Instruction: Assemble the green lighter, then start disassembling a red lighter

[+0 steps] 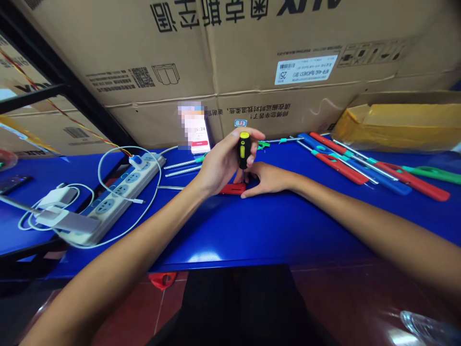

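Note:
My left hand [224, 161] is wrapped round a small black-and-yellow screwdriver [244, 149], held upright. Its thin shaft points down onto the end of a red plastic part [230, 189] lying flat on the blue table. Between thumb and fingers, my right hand [268, 178] steadies that same end, close beside the shaft. A metal rod [170, 188] runs out to the left in line with the red part, though my left wrist hides the joint. Any screw under the tip is too small to make out.
Red, blue and green plastic strips with metal rods [360, 163] lie at the right. More rods [182, 165] lie left of my hands. A white power strip [118, 192] with looping cables stands at the left. A lit phone [199, 134] leans against the large cardboard box [223, 62] behind.

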`<state>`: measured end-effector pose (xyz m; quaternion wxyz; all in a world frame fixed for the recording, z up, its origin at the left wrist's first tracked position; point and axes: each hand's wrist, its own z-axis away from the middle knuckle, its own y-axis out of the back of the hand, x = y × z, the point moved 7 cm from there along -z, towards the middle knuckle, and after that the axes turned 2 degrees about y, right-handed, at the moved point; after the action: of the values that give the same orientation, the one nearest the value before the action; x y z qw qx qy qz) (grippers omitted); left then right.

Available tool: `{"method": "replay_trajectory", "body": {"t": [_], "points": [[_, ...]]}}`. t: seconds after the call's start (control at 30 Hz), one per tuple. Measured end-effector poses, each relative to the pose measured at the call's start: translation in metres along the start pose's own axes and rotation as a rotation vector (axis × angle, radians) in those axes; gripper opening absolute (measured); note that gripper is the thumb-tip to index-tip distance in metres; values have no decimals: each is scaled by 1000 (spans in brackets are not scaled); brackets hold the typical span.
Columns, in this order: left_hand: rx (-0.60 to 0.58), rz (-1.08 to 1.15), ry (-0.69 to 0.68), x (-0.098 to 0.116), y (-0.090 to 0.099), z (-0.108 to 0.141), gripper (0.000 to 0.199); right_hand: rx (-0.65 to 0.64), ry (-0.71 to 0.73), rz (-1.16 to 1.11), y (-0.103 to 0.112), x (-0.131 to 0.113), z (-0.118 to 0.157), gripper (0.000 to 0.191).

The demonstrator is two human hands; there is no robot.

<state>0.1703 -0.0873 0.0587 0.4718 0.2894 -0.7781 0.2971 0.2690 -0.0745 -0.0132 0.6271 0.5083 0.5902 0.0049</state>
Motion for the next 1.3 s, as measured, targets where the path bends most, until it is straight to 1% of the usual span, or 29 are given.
{"method": "replay_trajectory", "body": {"t": [0.07, 0.17, 0.23, 0.33, 0.4, 0.57, 0.63, 0.73, 0.8, 0.83, 0.9, 1.0, 1.07, 1.13, 1.2, 1.23, 1.3], "points": [[19, -30, -43, 0, 3, 0, 36, 0, 1, 6, 0, 0, 0, 40], [55, -33, -62, -3, 8, -2, 43, -4, 8, 6, 0, -1, 0, 41], [64, -7, -56, -2, 8, -2, 44, -12, 11, 1, 0, 0, 0, 41], [34, -2, -9, -1, 5, -1, 33, -19, 22, -1, 0, -1, 0, 41], [28, -24, 14, 0, 4, 0, 38, -19, 25, -6, 0, -1, 0, 41], [99, -60, -86, 3, 7, 1, 41, -12, 21, -33, 0, -1, 0, 41], [87, -46, -92, 3, 6, 2, 40, -19, 25, -35, -1, -2, -1, 40], [35, -40, -44, 5, 2, 2, 28, -11, 8, -4, 0, -2, -1, 40], [7, -58, -5, 4, 1, 2, 32, -5, 0, 10, 0, -1, 0, 40], [10, -70, -9, 4, 1, 1, 32, -5, -1, 11, 0, -1, 0, 40], [43, -74, -50, 4, 5, 1, 30, -4, -1, 6, 0, 0, 0, 40], [103, -57, -73, 1, 11, -1, 43, -6, 2, -3, 0, 0, 0, 42], [119, -55, -65, 0, 14, -2, 45, -17, 6, -6, 0, 0, -1, 42], [103, -52, -53, 2, 14, -2, 37, -24, 10, -9, -1, -1, -1, 41], [56, -37, -22, 3, 13, -1, 29, -31, 12, -20, -1, -1, -1, 39], [33, -31, -4, 4, 13, -1, 30, -33, 11, -23, -1, -1, -1, 39], [33, -24, -4, 5, 15, 0, 29, -32, 8, -23, -1, 0, -1, 39]]}}
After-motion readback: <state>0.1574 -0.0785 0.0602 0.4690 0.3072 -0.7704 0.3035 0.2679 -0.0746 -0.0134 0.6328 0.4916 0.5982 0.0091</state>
